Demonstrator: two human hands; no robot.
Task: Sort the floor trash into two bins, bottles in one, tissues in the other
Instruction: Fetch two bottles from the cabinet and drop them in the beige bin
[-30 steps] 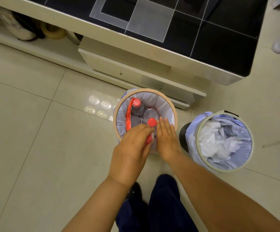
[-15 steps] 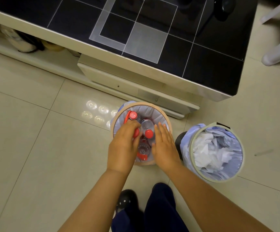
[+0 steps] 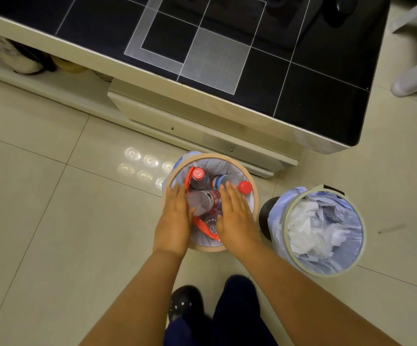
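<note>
Both hands flat, fingers straight, gripping nothing. The left hand (image 3: 175,221) lies over the left rim of the bottle bin (image 3: 227,159), and the right hand (image 3: 234,216) lies over its right half. Between the 2 palms, 1 clear bottle (image 3: 202,202) rests on the heap, long axis roughly left-right, about equally near both hands. 2 red caps show beyond the fingertips. The tissue bin (image 3: 287,236), just right of the right hand, holds white tissues (image 3: 309,228). Judgement: sorting near its end; any next move is probably to press down or withdraw.
</note>
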